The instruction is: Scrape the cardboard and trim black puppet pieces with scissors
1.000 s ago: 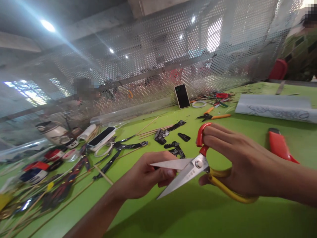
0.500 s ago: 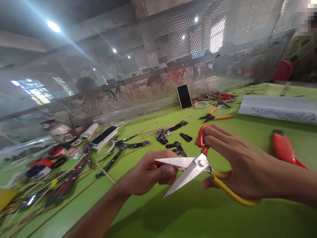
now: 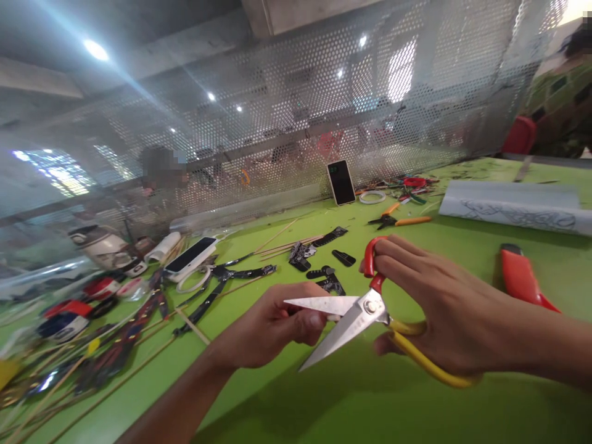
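Currently, my right fingers [image 3: 400,262] grip the scissors [image 3: 372,306], blades [image 3: 340,336] parted, pointing left; between them shows a small pale piece [image 3: 333,317] my left fingers [image 3: 308,324] pinch.

A perforated partition [image 3: 296,117] backs the green table [image 3: 467,262] beneath ceiling lights [image 3: 96,50].
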The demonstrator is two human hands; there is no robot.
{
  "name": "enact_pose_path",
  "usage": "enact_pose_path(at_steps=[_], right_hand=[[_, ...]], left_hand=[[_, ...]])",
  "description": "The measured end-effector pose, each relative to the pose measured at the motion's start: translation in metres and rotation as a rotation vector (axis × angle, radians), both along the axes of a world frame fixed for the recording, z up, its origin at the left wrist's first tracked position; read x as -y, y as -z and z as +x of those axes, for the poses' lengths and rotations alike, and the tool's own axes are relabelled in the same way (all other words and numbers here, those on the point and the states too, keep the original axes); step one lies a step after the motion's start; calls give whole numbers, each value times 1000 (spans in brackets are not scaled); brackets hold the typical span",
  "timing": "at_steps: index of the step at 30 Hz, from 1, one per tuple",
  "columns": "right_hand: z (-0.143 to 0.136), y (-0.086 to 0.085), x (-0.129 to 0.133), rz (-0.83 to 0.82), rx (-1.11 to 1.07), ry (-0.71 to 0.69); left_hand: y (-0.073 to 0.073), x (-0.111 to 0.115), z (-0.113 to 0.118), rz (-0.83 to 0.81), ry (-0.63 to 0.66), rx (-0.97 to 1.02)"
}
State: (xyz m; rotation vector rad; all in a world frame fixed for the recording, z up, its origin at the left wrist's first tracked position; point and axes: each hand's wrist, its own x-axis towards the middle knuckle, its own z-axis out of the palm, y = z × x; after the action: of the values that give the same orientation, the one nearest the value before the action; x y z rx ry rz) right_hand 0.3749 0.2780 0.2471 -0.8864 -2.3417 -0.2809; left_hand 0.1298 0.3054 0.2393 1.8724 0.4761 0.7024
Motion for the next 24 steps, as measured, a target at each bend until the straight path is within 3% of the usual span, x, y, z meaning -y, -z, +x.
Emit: enact_pose_path(at_steps=[24], right_hand=[[-1, 3, 4, -54, 47, 36]], left_hand=[[0, 1, -2, -109, 17, -13]])
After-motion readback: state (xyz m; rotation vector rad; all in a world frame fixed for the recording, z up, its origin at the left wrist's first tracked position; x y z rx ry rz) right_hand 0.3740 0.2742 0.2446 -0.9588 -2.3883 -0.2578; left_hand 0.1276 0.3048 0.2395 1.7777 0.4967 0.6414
